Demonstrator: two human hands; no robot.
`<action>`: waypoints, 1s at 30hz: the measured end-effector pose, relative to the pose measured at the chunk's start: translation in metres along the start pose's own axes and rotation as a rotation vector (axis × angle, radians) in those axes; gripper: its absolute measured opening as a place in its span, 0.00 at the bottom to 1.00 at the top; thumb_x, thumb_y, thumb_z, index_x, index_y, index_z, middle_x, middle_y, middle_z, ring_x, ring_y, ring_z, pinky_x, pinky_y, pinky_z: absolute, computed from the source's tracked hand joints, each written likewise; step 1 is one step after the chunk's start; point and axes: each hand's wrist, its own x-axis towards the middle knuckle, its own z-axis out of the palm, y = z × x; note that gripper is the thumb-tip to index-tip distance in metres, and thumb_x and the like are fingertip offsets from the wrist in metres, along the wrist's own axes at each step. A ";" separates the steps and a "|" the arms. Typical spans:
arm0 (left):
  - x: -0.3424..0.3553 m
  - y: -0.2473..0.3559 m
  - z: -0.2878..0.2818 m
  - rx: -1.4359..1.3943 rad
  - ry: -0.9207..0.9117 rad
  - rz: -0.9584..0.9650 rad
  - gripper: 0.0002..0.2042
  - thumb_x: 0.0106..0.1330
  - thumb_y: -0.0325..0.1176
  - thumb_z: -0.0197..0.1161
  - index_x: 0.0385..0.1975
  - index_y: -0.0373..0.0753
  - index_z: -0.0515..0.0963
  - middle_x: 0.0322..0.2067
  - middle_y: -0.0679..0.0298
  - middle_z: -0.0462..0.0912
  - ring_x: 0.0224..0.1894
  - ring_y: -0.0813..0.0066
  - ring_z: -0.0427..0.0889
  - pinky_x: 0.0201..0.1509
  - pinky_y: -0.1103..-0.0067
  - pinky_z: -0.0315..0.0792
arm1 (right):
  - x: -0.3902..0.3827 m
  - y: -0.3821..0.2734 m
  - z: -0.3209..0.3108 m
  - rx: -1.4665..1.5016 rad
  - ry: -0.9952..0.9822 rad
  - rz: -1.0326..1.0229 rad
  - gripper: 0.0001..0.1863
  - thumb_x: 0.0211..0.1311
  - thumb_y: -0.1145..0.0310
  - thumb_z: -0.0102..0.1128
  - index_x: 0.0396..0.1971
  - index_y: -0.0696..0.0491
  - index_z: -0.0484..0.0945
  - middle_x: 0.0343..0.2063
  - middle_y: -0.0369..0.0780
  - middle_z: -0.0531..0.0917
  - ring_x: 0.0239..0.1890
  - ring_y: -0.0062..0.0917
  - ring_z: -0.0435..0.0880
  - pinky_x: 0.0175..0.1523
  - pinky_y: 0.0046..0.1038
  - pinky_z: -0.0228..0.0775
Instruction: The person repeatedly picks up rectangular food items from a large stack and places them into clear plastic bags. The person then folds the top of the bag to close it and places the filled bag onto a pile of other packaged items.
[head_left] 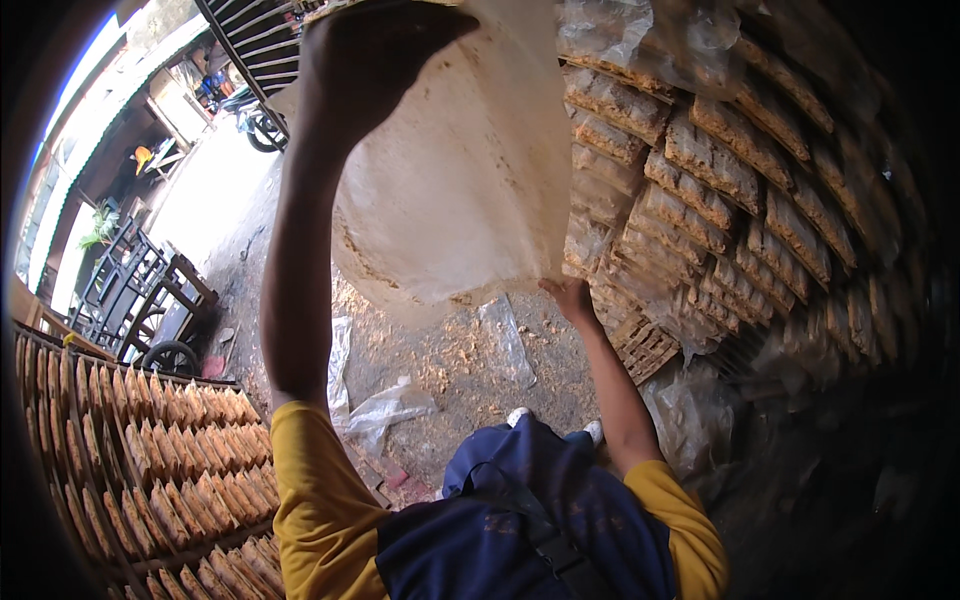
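Observation:
A large, cloudy, translucent plastic sheet (450, 180) hangs spread out in front of me, with brown crumbs stuck along its lower and left edges. Raised high at the top of the view, my left hand (385, 50) is closed on the sheet's upper part; its fingers are dark and partly cut off. Lower down, my right hand (570, 298) pinches the sheet's bottom right corner. Just beyond the sheet's right side rises a tall pile of plastic-wrapped tan slabs (710, 165), some covered by loose clear film (690, 30).
At lower left, slatted racks (130, 490) hold rows of slabs on edge. Plastic scraps (390, 410) and tan crumbs litter the floor (450, 360) around my feet. A black metal-framed cart (150, 290) stands left, a barred gate (260, 45) and a motorbike (262, 128) farther off.

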 end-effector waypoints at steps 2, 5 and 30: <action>-0.002 -0.016 -0.005 0.071 0.051 -0.042 0.08 0.68 0.32 0.62 0.40 0.48 0.87 0.39 0.70 0.89 0.39 0.78 0.88 0.43 0.82 0.81 | -0.010 0.031 0.002 -0.139 -0.083 -0.002 0.19 0.55 0.57 0.72 0.41 0.55 0.87 0.37 0.42 0.89 0.43 0.27 0.86 0.48 0.30 0.76; -0.011 -0.022 0.002 0.081 -0.050 -0.043 0.08 0.67 0.36 0.63 0.41 0.50 0.87 0.39 0.70 0.88 0.38 0.78 0.88 0.42 0.82 0.81 | -0.021 0.089 -0.004 -0.184 -0.024 -0.219 0.27 0.53 0.57 0.70 0.52 0.54 0.82 0.54 0.46 0.82 0.58 0.33 0.79 0.62 0.33 0.69; -0.184 -0.001 0.090 -0.433 -0.563 -0.628 0.12 0.58 0.41 0.72 0.36 0.43 0.87 0.33 0.61 0.88 0.40 0.67 0.86 0.47 0.73 0.77 | -0.052 -0.156 -0.171 -0.092 0.536 -0.733 0.07 0.50 0.77 0.71 0.31 0.54 0.83 0.28 0.35 0.85 0.34 0.24 0.83 0.43 0.23 0.71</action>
